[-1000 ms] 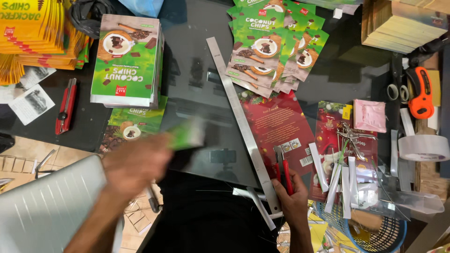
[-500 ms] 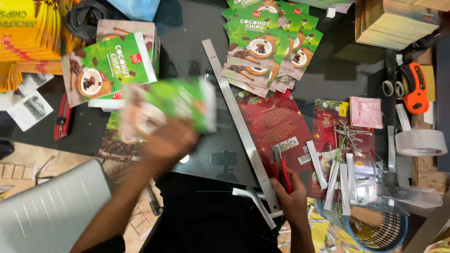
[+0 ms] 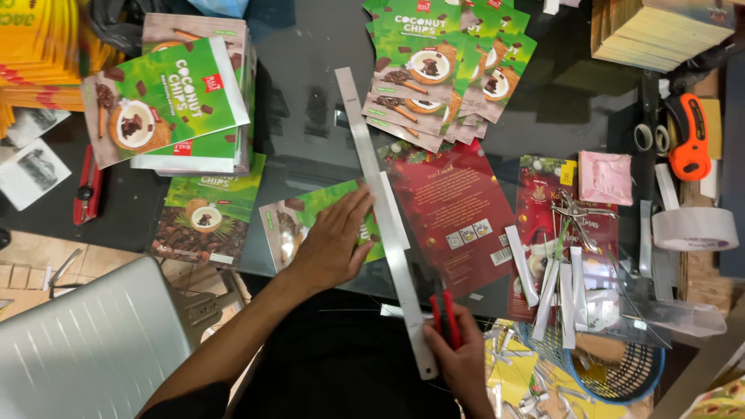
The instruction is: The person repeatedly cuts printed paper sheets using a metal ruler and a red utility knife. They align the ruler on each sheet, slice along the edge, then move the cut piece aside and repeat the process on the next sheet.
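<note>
While the left hand presses flat, fingers spread, on the green printed pouch against the long steel ruler, the right hand, clamped on a red-handled cutter, could slip if the ruler shifts on the glossy dark surface.

- Your left hand covers the middle of the green pouch under it.
- Your right hand hides the red cutter's lower end.

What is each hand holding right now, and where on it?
The right hand grips a red cutter by its handle. The left hand holds nothing; it presses flat on a green packet beside the metal ruler.
</note>
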